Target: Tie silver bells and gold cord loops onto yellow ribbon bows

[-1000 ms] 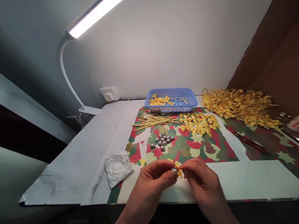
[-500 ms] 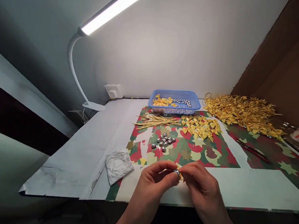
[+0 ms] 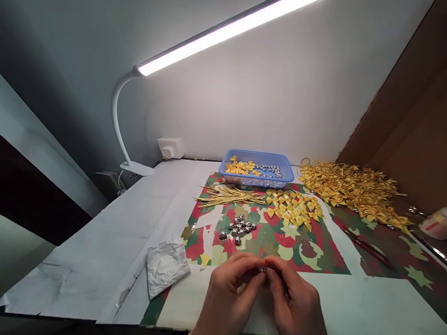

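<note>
My left hand (image 3: 229,293) and my right hand (image 3: 293,303) meet at the near edge of the table, fingertips pinched together on a small silver bell (image 3: 262,270). The yellow bow seen with it earlier is hidden between the fingers now. Just beyond the hands lie several loose silver bells (image 3: 239,227) on the patterned paper (image 3: 309,247). Farther back sit a heap of small yellow bows (image 3: 293,206) and a bundle of gold cords (image 3: 229,195).
A blue basket (image 3: 257,167) with bows and bells stands at the back. A large pile of finished gold pieces (image 3: 353,189) lies back right, dark red scissors (image 3: 367,247) near it. A crumpled white sheet (image 3: 166,265) lies left; a white desk lamp (image 3: 184,60) arches overhead.
My head has tilted up, so the table sits lower in view. Both hands have closed tighter together around the bell, and the yellow bow no longer shows.
</note>
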The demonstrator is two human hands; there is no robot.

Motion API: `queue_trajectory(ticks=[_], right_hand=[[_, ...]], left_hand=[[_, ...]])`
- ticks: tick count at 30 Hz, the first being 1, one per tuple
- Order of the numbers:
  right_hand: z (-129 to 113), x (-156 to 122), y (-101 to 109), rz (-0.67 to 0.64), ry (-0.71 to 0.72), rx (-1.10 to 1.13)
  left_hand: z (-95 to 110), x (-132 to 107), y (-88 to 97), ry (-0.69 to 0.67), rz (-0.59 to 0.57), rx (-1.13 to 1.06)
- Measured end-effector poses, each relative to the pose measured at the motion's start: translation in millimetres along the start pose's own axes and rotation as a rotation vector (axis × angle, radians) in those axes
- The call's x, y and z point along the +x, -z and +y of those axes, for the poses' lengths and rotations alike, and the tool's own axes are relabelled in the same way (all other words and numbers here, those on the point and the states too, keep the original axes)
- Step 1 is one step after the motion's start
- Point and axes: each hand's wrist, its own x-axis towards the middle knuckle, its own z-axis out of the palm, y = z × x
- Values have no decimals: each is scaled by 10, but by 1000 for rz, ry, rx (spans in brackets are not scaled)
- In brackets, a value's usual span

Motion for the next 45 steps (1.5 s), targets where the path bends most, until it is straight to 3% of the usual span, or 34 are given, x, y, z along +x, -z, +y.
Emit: queue_trajectory(ticks=[9,11,16,21,24,27,32,38,45], right_hand=[[-81,54,35,95,118,-23],[-144,62,61,150,35,64],[-393,74,101,154,-358,577],[-511,72,120,173,-323,636],[-473,65,125,146,-420,747],[-404,91,138,128,-485,969],[-399,228,206,42,-420,1206],[-547,364,281,91,-394,1233],[-567,373,316,224,-394,1227]], left_hand=[[-5,-71,47,66,-41,98],[-16,-76,60,74,-39,167],[-46,-89,51,21,-59,352],[-20,-67,30,9,-52,411],[-5,-66,48,40,-62,383],[12,-97,92,98,-70,306],[88,-152,160,201,-149,-50],[221,-140,105,329,-323,-507],[317,-193,72,401,-328,-595]])
